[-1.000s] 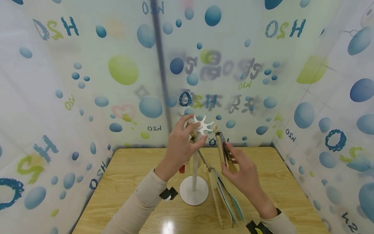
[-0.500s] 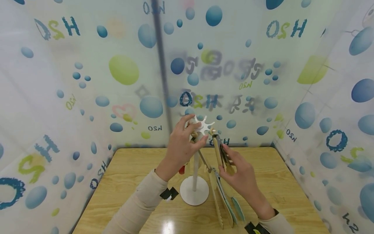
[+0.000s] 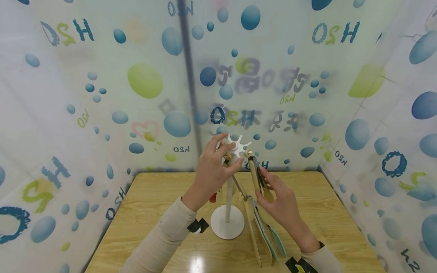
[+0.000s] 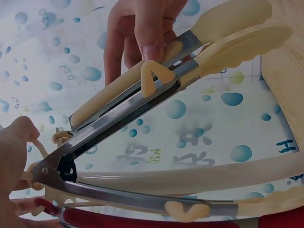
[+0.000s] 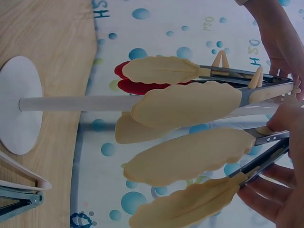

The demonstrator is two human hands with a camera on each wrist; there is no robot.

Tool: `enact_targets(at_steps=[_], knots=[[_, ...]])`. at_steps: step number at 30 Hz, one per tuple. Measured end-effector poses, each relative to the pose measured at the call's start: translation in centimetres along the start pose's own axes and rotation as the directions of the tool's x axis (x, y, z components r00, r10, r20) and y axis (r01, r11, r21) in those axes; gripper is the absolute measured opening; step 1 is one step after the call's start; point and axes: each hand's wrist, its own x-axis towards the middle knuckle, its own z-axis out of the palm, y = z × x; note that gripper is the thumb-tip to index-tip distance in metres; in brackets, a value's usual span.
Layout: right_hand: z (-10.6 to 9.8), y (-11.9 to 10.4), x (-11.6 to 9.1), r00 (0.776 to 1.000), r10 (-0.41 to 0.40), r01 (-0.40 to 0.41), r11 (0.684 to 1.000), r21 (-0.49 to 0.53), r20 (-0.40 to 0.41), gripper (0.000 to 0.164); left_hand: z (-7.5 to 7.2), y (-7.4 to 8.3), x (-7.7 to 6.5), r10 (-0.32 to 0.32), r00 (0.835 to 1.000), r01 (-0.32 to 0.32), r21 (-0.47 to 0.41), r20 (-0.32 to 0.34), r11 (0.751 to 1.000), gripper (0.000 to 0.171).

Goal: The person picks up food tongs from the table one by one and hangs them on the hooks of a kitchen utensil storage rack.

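My left hand [image 3: 213,174] grips the star-shaped hook top [image 3: 239,146] of a white upright stand [image 3: 227,222], thumb below and fingers bent over it. My right hand [image 3: 281,199] pinches cream-tipped tongs [image 3: 254,172] by their arms, ring end up at one of the hooks. The right wrist view shows their two scalloped tips [image 5: 190,156] spread slightly apart, beside the pole. Another pair of cream-tipped tongs [image 4: 118,118], with V-shaped rests, hangs from the stand with its arms spread. Red tongs [image 4: 142,218] hang behind it. My left palm is hidden in the head view.
More tongs [image 3: 261,231], some with pale green parts, lie on the wooden table [image 3: 164,220] right of the stand's round base. A patterned curtain [image 3: 143,81] encloses the table's back and sides.
My right hand has moved slightly left, bringing the tongs' ring end from beside the hook to the hook. In the last half second it barely moves. My left hand stays on the stand's top.
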Motion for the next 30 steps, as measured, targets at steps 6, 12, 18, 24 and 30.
enact_targets(at_steps=[6,12,18,24,30], knots=[[0.4,0.2,0.0,1.0,0.014,-0.015,0.999,0.047,0.016,0.076,-0.1,0.1,0.0,-0.01,1.0,0.01,0.002,0.008,1.0,0.038],[1.0,0.3,0.1,1.0,0.022,-0.023,0.997,0.079,0.008,0.078,0.0,0.0,-0.1,-0.017,1.0,0.017,-0.003,0.01,1.0,0.039],[1.8,0.3,0.1,0.999,0.038,-0.038,0.992,0.117,-0.005,0.079,0.1,-0.1,-0.1,-0.013,1.0,0.013,0.001,0.004,1.0,0.039],[2.5,0.2,0.0,0.997,0.072,-0.071,0.985,0.156,0.004,0.08,0.0,0.1,-0.1,-0.012,1.0,0.012,0.004,0.005,1.0,0.038],[3.2,0.0,0.0,0.996,0.083,-0.078,0.977,0.201,-0.016,0.082,0.1,0.1,-0.1,-0.015,1.0,0.015,0.0,-0.003,1.0,0.038]])
